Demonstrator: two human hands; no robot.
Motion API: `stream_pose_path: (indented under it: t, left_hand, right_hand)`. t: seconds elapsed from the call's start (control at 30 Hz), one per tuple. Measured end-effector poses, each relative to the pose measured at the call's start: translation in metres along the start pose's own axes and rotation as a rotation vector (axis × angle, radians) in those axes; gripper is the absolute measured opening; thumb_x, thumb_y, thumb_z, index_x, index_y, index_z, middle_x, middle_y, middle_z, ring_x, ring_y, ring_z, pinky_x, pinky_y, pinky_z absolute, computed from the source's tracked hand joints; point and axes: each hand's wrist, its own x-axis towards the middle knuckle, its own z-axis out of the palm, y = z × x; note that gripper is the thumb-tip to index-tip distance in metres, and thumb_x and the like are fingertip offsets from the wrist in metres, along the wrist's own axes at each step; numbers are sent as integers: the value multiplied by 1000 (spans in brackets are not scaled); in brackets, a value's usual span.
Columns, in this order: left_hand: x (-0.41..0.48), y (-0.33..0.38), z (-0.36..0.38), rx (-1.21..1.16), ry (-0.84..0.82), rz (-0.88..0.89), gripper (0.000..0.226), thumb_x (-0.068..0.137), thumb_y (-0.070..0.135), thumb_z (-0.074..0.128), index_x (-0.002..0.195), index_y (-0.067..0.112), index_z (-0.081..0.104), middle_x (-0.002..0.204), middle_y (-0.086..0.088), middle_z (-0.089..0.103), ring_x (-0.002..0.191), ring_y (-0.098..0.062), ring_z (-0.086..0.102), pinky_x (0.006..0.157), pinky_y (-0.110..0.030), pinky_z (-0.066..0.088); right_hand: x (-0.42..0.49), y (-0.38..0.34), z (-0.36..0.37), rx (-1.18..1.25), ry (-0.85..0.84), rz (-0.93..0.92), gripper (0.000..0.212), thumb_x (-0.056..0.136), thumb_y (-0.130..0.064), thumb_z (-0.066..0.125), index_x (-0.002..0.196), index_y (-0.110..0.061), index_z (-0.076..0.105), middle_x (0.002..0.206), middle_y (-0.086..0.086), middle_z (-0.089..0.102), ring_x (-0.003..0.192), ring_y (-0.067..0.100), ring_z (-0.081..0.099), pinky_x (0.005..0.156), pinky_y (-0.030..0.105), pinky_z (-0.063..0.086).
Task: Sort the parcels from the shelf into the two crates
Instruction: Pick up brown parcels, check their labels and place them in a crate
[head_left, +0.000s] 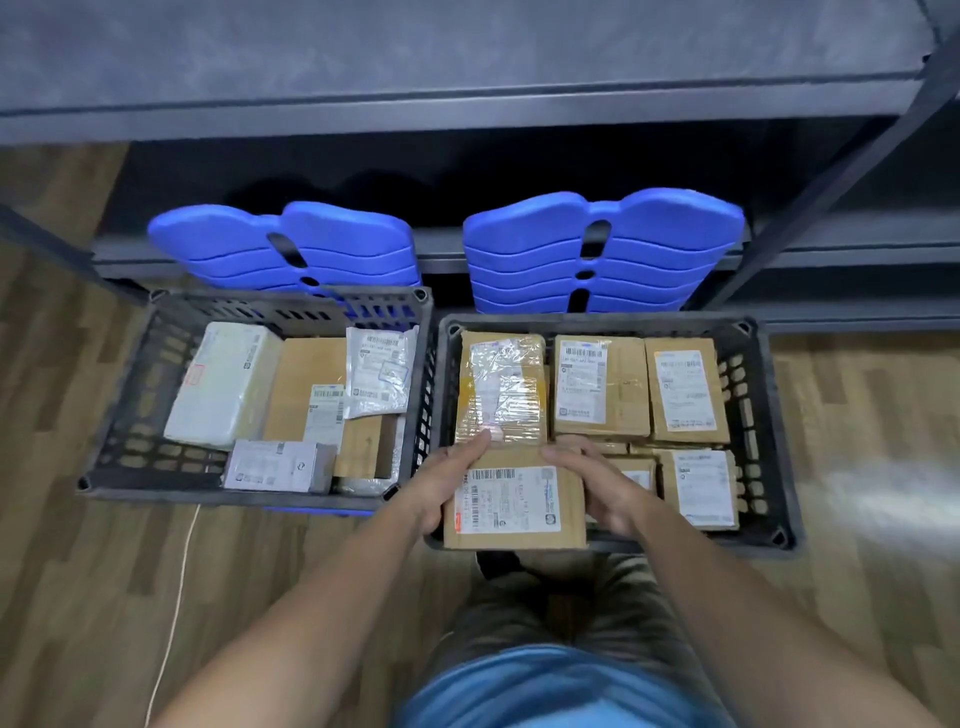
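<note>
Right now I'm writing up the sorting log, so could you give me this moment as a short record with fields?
left hand: holds the left edge of a cardboard box
right hand: holds the same box's right edge
box position: over the near left corner of the right crate
right crate contents: brown cardboard parcels, labels up
left crate contents: mostly white bags, plus a flat brown parcel
behind the crates: blue plastic seats against the shelf
</note>
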Motion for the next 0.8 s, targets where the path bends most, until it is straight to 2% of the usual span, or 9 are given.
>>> stream_pose_path:
  t: [0.07, 0.1, 0.2, 0.23, 0.3, 0.37, 0.53, 0.7, 0.8]
  left_hand:
    - [3, -6, -2, -8, 4, 24, 105, 58, 75, 86, 139, 16, 58, 112, -16, 78, 102, -31, 77, 88, -50, 63]
    - [4, -9, -2, -2, 18, 28, 112, 56, 77, 86, 143, 16, 52, 113, -15, 78, 101, -30, 77, 87, -50, 63]
    - [9, -11, -1, 77, 75, 94, 107, 69, 74, 77, 154, 32, 28, 126, -10, 70, 102, -25, 75, 90, -45, 61]
    - [9, -10, 1, 87, 72, 114, 105, 70, 74, 75, 154, 34, 27, 128, -10, 68, 103, -23, 74, 91, -44, 61]
    - [10, -9, 2, 75, 58, 124, 100, 69, 75, 75, 149, 28, 38, 127, -8, 68, 104, -22, 74, 90, -41, 60]
    - [12, -9, 1, 35, 53, 124, 86, 75, 70, 76, 144, 27, 47, 122, -7, 72, 100, -21, 76, 86, -38, 61]
    - [11, -13, -2, 15, 49, 157, 75, 83, 63, 74, 144, 26, 50, 116, 0, 74, 94, -11, 77, 78, -28, 58]
    - [6, -8, -3, 96, 65, 218, 62, 90, 58, 69, 140, 23, 55, 112, 3, 73, 93, -8, 74, 69, -13, 53]
    - [10, -10, -1, 96, 75, 242, 56, 91, 52, 69, 136, 22, 57, 105, 0, 76, 86, -10, 77, 69, -21, 58]
  right_hand:
    - [5, 5, 1, 55, -8, -14, 87, 56, -54, 96, 130, -34, 55, 115, 7, 78, 117, 29, 70, 110, 56, 47]
    - [5, 7, 1, 81, -4, -15, 86, 55, -53, 96, 129, -33, 56, 115, 8, 78, 117, 30, 70, 110, 56, 48]
    - [4, 6, -1, 114, 6, -25, 72, 60, -44, 93, 123, -26, 61, 112, 11, 77, 110, 30, 72, 101, 51, 54]
    - [3, 4, -2, 122, 6, -24, 63, 64, -40, 92, 118, -25, 63, 110, 12, 77, 105, 29, 73, 94, 48, 57]
    - [0, 1, -4, 138, -2, -19, 52, 69, -32, 92, 112, -24, 64, 106, 11, 76, 98, 27, 73, 84, 41, 57]
    - [0, -2, -6, 122, -16, -18, 47, 71, -29, 90, 109, -22, 63, 104, 10, 76, 96, 26, 73, 81, 39, 56]
    - [3, -5, -8, 60, -55, -10, 43, 71, -31, 91, 103, -22, 62, 100, 7, 76, 96, 24, 72, 82, 38, 54]
    - [13, 1, -11, 65, -61, 6, 40, 71, -35, 89, 102, -22, 67, 105, 11, 77, 101, 28, 72, 95, 47, 53]
    - [18, 5, -9, 108, -52, 7, 47, 65, -35, 92, 104, -22, 70, 106, 14, 76, 98, 29, 72, 95, 50, 53]
